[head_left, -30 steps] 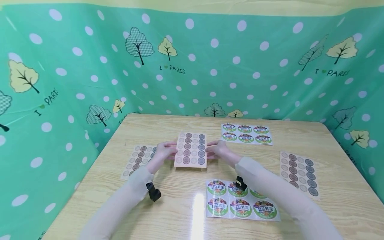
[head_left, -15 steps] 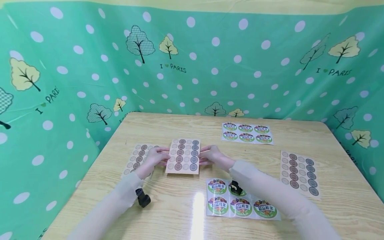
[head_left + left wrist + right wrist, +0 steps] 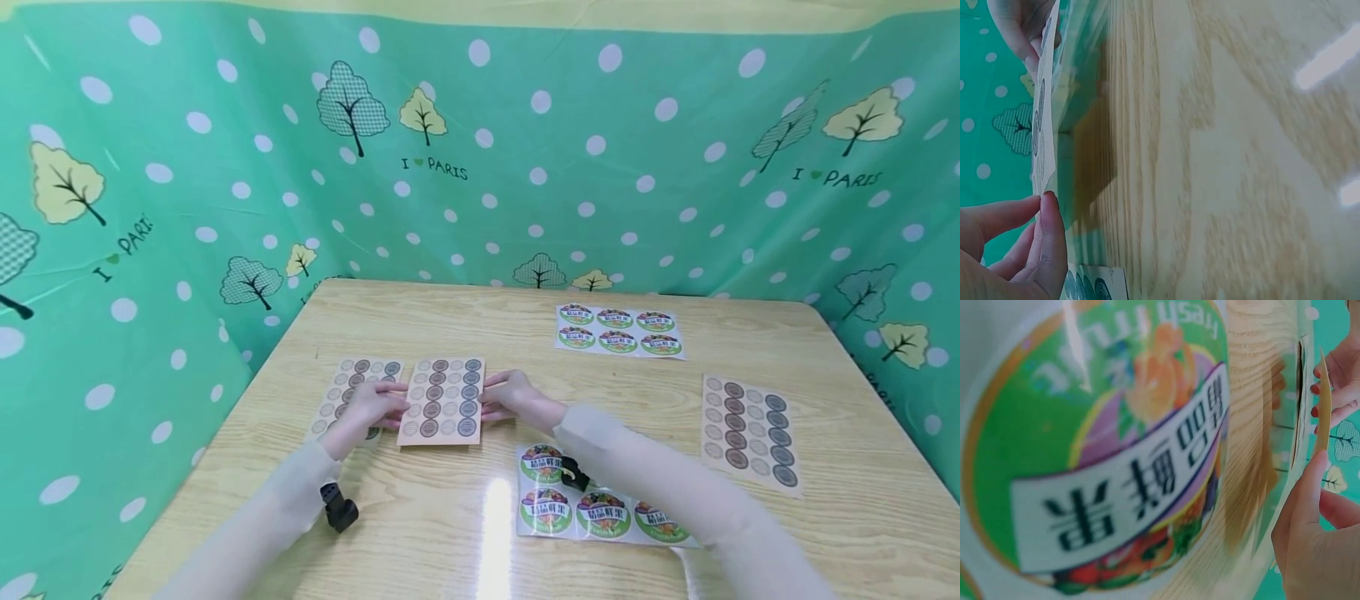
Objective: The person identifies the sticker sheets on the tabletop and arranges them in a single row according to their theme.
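Between my two hands is a tan sticker sheet (image 3: 442, 402) with rows of round brown, grey and pale stickers. My left hand (image 3: 367, 408) pinches its left edge between thumb and fingers; the left wrist view shows the sheet (image 3: 1044, 125) edge-on, raised over the table with a shadow below. My right hand (image 3: 517, 396) pinches the opposite edge, and in the right wrist view its thumb and fingers (image 3: 1316, 469) meet at the sheet's edge. Another sheet of round stickers (image 3: 341, 387) lies flat at the left, partly hidden by my left hand.
Glossy fruit-label sheets lie on the wooden table (image 3: 420, 533): one at the back (image 3: 618, 331), one in front (image 3: 547, 508) partly under my right forearm. A third round-sticker sheet (image 3: 752, 429) lies at the right. A green patterned cloth (image 3: 480, 167) hangs behind the table.
Both hands have carried the held sticker sheet left and nearer to me, closer to the sheet lying at the left. The sheets on the table have stayed in place.
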Available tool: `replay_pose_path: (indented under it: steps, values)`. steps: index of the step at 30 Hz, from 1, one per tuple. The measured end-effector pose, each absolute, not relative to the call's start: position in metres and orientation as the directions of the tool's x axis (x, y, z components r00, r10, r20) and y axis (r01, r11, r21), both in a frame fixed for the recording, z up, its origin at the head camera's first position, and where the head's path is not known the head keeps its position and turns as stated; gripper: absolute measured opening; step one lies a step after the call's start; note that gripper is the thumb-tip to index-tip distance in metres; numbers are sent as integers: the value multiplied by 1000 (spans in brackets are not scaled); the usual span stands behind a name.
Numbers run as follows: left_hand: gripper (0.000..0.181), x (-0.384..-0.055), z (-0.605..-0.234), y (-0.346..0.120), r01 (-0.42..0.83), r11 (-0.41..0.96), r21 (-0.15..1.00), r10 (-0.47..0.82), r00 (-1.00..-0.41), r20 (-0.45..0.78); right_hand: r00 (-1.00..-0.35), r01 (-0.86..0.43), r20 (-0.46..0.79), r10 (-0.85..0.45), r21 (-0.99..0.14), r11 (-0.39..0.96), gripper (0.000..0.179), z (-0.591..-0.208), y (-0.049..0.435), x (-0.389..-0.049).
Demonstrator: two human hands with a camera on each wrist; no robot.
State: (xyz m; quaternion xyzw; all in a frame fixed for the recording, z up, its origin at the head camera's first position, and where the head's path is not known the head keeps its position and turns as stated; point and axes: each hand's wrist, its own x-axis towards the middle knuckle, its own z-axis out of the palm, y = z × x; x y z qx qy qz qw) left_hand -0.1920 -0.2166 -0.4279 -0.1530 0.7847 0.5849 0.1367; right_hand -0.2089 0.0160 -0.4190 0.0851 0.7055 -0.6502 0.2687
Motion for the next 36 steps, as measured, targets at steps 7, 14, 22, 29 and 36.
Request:
replay_pose_path:
  steps: [7, 14, 22, 29, 36]
  values:
    - [45, -192, -431, -223, -391, 284, 875, -84, -920, -384, -838, 470, -488, -244, -873, 130, 34, -423, 8, -210]
    - [43, -192, -432, -226, -380, 306, 873, -83, -924, -373, -841, 464, -483, -244, -876, 133, 32, -427, 3, -211]
    - [42, -195, -433, -228, -383, 352, 854, -102, -923, -372, -851, 451, -469, -236, -883, 129, 32, -429, -3, -211]
    - [38, -195, -438, -230, -351, 390, 851, -102, -935, -339, -869, 419, -447, -211, -893, 164, 31, -433, -8, -211]
    - [36, -196, -439, -230, -325, 444, 835, -110, -945, -309, -873, 418, -452, -183, -887, 197, 33, -435, -12, -212]
